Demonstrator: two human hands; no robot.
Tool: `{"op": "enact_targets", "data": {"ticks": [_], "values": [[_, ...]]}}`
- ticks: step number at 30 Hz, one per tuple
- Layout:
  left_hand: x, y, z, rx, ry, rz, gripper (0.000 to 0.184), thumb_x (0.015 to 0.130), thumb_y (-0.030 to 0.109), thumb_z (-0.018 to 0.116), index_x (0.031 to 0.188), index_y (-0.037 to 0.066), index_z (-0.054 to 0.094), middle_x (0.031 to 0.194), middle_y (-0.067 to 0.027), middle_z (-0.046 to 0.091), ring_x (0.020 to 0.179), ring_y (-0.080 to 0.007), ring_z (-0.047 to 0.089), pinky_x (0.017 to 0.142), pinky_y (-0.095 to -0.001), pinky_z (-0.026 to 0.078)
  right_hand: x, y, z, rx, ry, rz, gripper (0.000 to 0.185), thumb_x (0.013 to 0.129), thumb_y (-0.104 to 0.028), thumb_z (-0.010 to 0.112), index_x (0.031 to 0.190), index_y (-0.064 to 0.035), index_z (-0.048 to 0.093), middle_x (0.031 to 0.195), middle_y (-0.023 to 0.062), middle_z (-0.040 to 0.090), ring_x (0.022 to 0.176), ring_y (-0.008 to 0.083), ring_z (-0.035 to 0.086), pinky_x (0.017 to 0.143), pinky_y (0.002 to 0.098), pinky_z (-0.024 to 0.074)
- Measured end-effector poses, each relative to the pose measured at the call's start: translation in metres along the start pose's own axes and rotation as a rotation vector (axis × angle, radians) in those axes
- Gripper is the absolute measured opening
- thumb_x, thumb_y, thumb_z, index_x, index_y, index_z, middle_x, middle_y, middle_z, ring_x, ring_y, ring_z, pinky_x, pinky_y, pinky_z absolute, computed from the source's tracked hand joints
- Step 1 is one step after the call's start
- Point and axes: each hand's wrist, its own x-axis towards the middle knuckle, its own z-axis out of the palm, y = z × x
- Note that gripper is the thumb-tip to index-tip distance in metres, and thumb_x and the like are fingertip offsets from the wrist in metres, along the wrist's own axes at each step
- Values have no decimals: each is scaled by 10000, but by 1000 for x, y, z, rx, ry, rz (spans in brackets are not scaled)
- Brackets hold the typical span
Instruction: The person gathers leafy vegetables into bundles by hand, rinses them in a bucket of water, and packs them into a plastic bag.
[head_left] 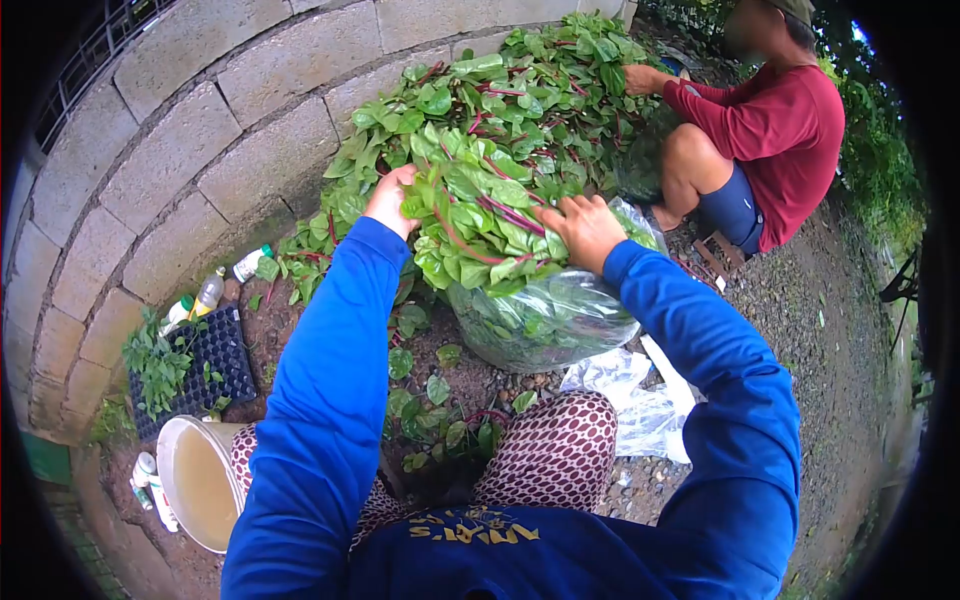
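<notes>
A bundle of leafy greens (480,225) with red stems is held between my two hands, above a clear plastic bag (540,325) that has more greens inside. My left hand (393,200) grips the bundle's left side, its fingers partly hidden by leaves. On the right side, my right hand (583,230) is closed on the stems and leaves near the bag's opening. Behind the bundle, a large pile of the same greens (530,100) lies along the block wall.
A person in a red shirt (780,120) squats at upper right, hands at the pile. At left are a block wall (270,80), bottles (208,293), a black seedling tray (215,360) and a bucket of cloudy liquid (205,490). Clear plastic (640,410) lies on the gravel.
</notes>
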Motion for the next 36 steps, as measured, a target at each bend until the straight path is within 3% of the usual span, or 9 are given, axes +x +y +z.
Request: {"op": "enact_targets", "data": {"ticks": [1, 4, 9, 14, 17, 20, 26, 30, 36], "values": [[12, 1, -4, -43, -268, -19, 182, 834, 111, 511, 964, 34, 613, 866, -111, 650, 754, -259, 634, 686, -409, 542, -7, -1, -3, 2, -7, -19, 585, 764, -105, 567, 1317, -240, 433, 911, 94, 576, 883, 254, 586, 764, 380, 433], [4, 1, 53, 128, 235, -85, 220, 876, 153, 510, 1027, 45, 628, 921, -79, 647, 809, -237, 635, 739, -429, 538, -37, -8, -14, 17, -72, -44, 608, 674, -152, 645, 1260, -199, 487, 986, 90, 573, 927, 260, 575, 775, 380, 416], [15, -5, 61, 191, 134, 285, 188, 892, 147, 573, 986, 7, 655, 737, 27, 578, 566, -44, 408, 505, -213, 384, -56, -1, -41, 353, -374, -103, 775, 535, -182, 762, 1260, -157, 488, 937, 118, 639, 881, 295, 625, 785, 392, 480], [-26, 22, 109, 595, -106, 196, 247, 942, 226, 504, 1075, 78, 650, 606, 85, 376, 530, -33, 328, 490, -197, 305, -19, 109, -2, 892, -755, 381, 539, 562, -127, 765, 1063, -42, 586, 779, 59, 665, 655, 156, 605, 643, 320, 516], [-24, 8, 111, 606, -130, 193, 207, 922, 219, 537, 1042, 114, 669, 613, 79, 426, 495, -27, 349, 440, -194, 327, 10, 93, 10, 224, -434, 268, 701, 480, -269, 795, 1096, -56, 540, 821, 179, 662, 736, 335, 653, 681, 403, 528], [-8, -17, 101, 472, -151, 228, 179, 895, 175, 557, 963, 59, 673, 596, 45, 474, 444, -30, 355, 385, -212, 283, -18, 57, 105, -100, -479, 387, 344, 866, -72, 384, 1205, -96, 438, 893, 178, 659, 814, 346, 654, 685, 467, 520], [-45, 59, 64, 1007, -483, -42, 465, 881, 455, 539, 1139, 76, 616, 1026, -65, 650, 853, -155, 619, 761, -325, 491, -34, 84, 39, 373, -460, 160, 899, 569, -253, 781, 1330, -29, 356, 1108, 211, 590, 1098, 387, 530, 918, 448, 423], [-114, 120, -94, 1179, 115, 24, 681, 864, 427, 599, 1354, 1, 394, 1280, -163, 527, 1113, -246, 554, 926, -335, 444, 33, 46, -65, 35, -643, 86, 805, 417, -213, 844, 1126, -5, 525, 1024, 175, 608, 1100, 368, 511, 921, 417, 400], [-217, 45, -302, 603, 996, 203, 366, 866, 243, 596, 1172, 50, 540, 1019, -16, 630, 868, -121, 582, 725, -266, 445, 259, -116, -174, 547, -50, -234, 217, 836, -184, 610, 904, 22, 601, 681, 51, 596, 583, 151, 561, 554, 290, 458]]}}
